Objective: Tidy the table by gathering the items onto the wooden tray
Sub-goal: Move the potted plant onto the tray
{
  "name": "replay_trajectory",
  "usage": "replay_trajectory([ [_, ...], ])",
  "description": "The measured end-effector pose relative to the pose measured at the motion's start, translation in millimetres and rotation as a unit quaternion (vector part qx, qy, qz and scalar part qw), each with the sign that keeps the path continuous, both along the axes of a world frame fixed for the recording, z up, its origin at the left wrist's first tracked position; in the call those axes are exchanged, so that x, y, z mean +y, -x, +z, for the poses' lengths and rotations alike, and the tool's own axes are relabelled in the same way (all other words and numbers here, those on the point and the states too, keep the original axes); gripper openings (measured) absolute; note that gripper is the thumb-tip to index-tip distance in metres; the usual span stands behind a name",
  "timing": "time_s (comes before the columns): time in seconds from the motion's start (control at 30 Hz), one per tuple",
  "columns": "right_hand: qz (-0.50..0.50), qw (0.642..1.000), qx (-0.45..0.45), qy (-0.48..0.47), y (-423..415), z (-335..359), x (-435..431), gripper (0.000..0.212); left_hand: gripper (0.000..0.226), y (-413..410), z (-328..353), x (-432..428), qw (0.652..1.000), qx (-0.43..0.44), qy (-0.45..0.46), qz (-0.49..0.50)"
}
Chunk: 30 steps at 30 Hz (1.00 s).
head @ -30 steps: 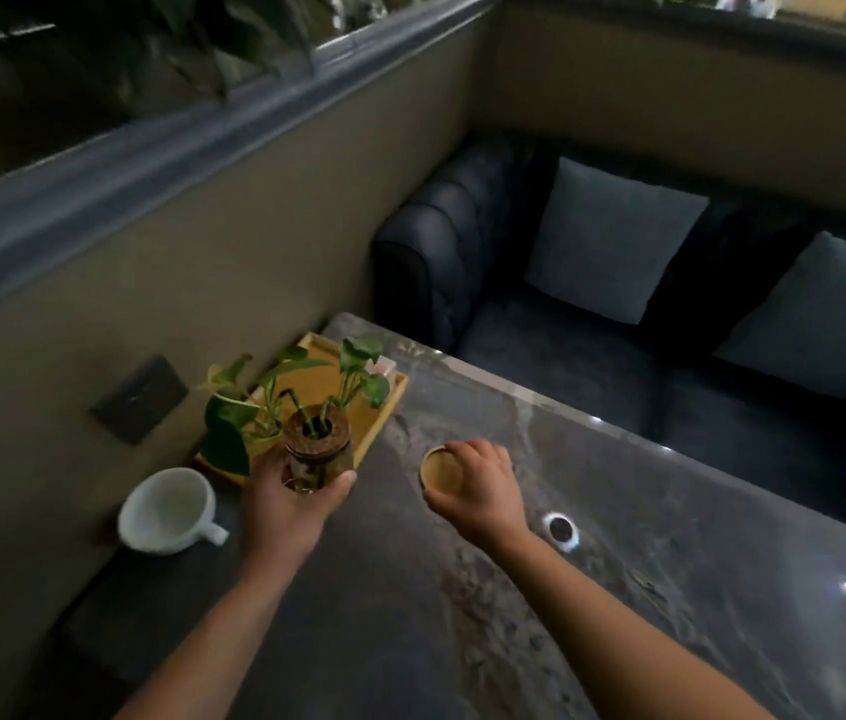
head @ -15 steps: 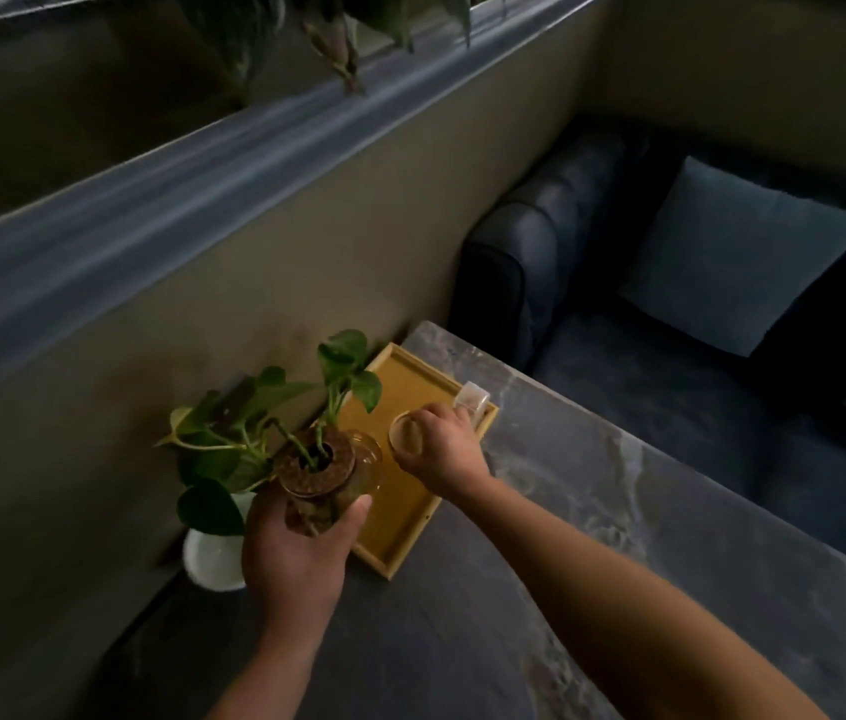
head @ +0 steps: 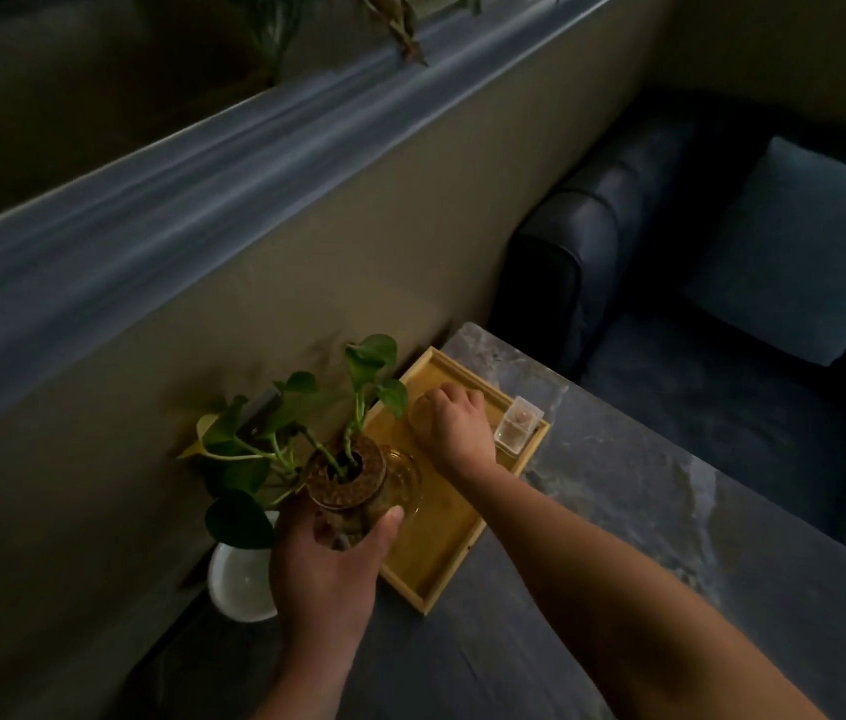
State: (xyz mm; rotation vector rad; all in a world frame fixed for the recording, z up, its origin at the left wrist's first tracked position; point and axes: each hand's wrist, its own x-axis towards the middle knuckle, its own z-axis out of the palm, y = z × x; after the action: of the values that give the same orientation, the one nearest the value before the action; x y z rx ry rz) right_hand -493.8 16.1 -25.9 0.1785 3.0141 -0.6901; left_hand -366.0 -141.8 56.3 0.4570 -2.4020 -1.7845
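Head view, from the left: a white cup (head: 241,589) stands on the desk (head: 644,511), just left of the left hand (head: 327,569) and partly hidden by leaves. That hand's grip is wrapped round a glass plant jar (head: 351,485), held upright over the near left edge of the tray (head: 441,574). Right of that grip, the right hand (head: 454,423) lies palm down, fingers curled, over the tray's far part; what its grip holds, if anything, is hidden, so I cannot tell. Just right of that hand a small clear box (head: 517,426) sits at the tray's far right corner.
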Motion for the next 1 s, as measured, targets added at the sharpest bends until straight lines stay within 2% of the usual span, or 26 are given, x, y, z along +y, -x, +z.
replay_trajectory([
  [0.1, 0.004, 1.0, 0.02, 0.012, -11, 6, 2, 0.054, 0.052, 1, 1, 2, 0.999, -0.014, -0.027, 0.007],
  [0.2, 0.035, 0.995, 0.088, -0.011, -30, 4, 7, 0.037, 0.054, 3, 2, 2, 0.999, -0.017, -0.028, 0.006],
  [0.3, 0.053, 0.996, 0.076, 0.016, -38, 0, 12, 0.015, 0.058, 4, 4, 2, 0.999, -0.018, -0.036, 0.004],
  [0.4, 0.046, 0.997, 0.057, 0.023, -32, -1, 13, 0.008, 0.058, 5, 3, 3, 0.999, -0.015, -0.04, -0.001],
  [0.53, 0.026, 0.998, 0.049, 0.02, -20, -4, 9, 0.006, 0.066, 7, 0, 3, 0.998, -0.005, -0.056, 0.003],
  [0.67, 0.008, 0.998, 0.05, 0.026, -7, -8, 8, 0.005, 0.061, 9, -6, 1, 0.998, -0.001, -0.058, 0.001],
  [1.0, -0.008, 0.998, 0.045, 0.038, 2, -13, 8, 0.02, 0.055, 17, -14, 4, 0.997, 0.02, -0.07, 0.0],
])
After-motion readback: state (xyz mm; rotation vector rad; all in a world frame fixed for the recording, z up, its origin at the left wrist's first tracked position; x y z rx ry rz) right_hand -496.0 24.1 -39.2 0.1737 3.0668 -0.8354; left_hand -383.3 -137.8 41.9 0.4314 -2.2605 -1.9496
